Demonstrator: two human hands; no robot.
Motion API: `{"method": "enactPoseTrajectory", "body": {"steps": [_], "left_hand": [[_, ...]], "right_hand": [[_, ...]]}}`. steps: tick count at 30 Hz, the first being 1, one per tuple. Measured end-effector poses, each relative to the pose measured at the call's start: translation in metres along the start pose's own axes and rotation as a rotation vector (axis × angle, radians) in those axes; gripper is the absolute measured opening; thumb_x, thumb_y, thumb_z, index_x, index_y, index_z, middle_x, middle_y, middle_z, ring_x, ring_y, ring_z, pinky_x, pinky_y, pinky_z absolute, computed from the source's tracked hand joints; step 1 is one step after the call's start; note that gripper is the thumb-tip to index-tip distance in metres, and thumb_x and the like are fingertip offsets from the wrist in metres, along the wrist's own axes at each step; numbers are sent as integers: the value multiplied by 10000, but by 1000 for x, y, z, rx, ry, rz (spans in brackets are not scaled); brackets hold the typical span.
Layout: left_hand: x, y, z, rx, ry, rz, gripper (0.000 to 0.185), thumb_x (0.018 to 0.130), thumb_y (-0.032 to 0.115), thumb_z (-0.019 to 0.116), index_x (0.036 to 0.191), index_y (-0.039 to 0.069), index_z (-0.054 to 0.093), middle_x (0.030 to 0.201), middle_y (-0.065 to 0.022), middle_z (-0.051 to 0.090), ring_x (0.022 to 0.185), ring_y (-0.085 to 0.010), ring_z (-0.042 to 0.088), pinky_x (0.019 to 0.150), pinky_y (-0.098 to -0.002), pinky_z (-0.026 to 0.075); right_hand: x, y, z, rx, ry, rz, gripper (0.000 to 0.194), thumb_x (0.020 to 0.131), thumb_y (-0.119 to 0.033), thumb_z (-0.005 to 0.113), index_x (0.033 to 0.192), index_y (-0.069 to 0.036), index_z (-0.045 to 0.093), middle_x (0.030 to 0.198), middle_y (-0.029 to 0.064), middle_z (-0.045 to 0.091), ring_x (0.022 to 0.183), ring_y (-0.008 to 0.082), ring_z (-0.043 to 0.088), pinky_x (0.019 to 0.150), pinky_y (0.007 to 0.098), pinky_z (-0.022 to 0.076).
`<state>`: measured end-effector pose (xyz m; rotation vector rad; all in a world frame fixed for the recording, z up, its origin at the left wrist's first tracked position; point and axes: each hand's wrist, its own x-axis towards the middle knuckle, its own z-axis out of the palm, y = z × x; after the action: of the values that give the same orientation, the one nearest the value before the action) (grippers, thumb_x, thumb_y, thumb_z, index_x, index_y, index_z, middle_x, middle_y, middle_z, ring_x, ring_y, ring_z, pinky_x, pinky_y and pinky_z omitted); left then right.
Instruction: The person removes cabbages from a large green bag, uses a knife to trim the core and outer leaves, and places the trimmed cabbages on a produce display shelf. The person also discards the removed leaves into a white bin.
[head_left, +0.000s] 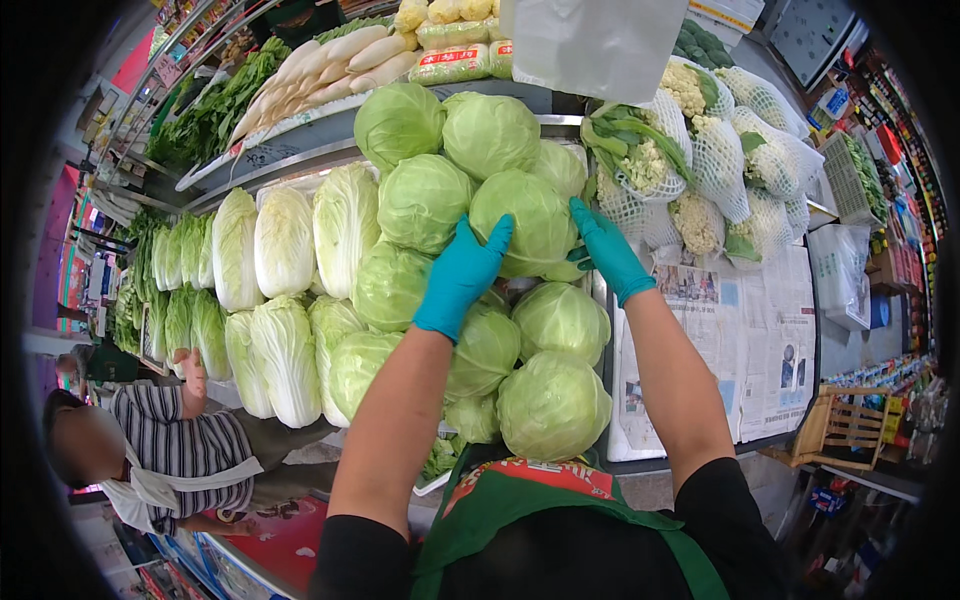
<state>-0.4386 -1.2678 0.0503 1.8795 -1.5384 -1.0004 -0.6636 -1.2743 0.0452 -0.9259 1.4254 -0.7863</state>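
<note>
A round green cabbage (523, 222) sits on a heap of cabbages, with both gloved hands around it. My left hand (463, 274), in a teal glove, cups its lower left side, thumb and fingers on the leaves. On its right side, my right hand (609, 247) in a matching glove has its fingertips at the cabbage's edge; whether they press on it is not clear. Another cabbage (425, 203) lies just left of the held one, and one more (490, 135) is behind it. Nearer my apron rests a pale cabbage (555, 406).
Napa cabbages (285, 360) stand in rows at left. Cauliflowers in foam nets (712, 165) lie at right beside newspaper (772, 330). White radishes (330, 64) fill a rear shelf. A person in a striped shirt (187, 427) is at lower left. A grey-white panel (592, 45) hangs at the top.
</note>
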Motion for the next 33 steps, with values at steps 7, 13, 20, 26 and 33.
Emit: {"method": "enactPoseTrajectory", "body": {"steps": [7,13,20,26,33], "left_hand": [[-43,39,-17,-198,-93,-40,968,800,651,643,1448,-13,365,1370,-244,520,1256,-348,526,1032,-410,428],[-80,61,-48,408,-367,-55,843,818,658,611,1300,-30,539,1162,-239,648,1059,-360,639,921,-404,494],[-60,44,-78,275,-14,50,696,839,572,655,1220,-9,628,1113,-195,688,1028,-307,666,902,-367,503],[-15,0,-125,-130,154,37,679,857,514,678,1292,1,587,1233,-189,639,1134,-252,613,974,-346,463],[31,0,-168,-325,314,48,680,871,462,684,1349,1,534,1284,-162,605,1138,-217,581,980,-322,441]], "right_hand": [[-17,0,1,-34,-27,-170,615,938,-502,583,1348,-45,550,1150,84,654,948,146,603,810,272,486],[-19,8,-12,-170,-89,-127,659,933,-555,561,1365,-58,536,1088,68,660,868,136,608,714,264,499],[-4,17,-28,-495,-8,-206,811,882,-655,542,1387,-21,496,1189,179,648,952,196,641,851,309,498],[12,-13,-50,-114,62,-269,752,876,-516,656,1363,33,494,1113,172,658,990,198,623,874,309,482],[20,-85,1,-268,88,-436,739,864,-451,701,1376,34,480,1151,155,635,986,182,617,848,300,496]]}}
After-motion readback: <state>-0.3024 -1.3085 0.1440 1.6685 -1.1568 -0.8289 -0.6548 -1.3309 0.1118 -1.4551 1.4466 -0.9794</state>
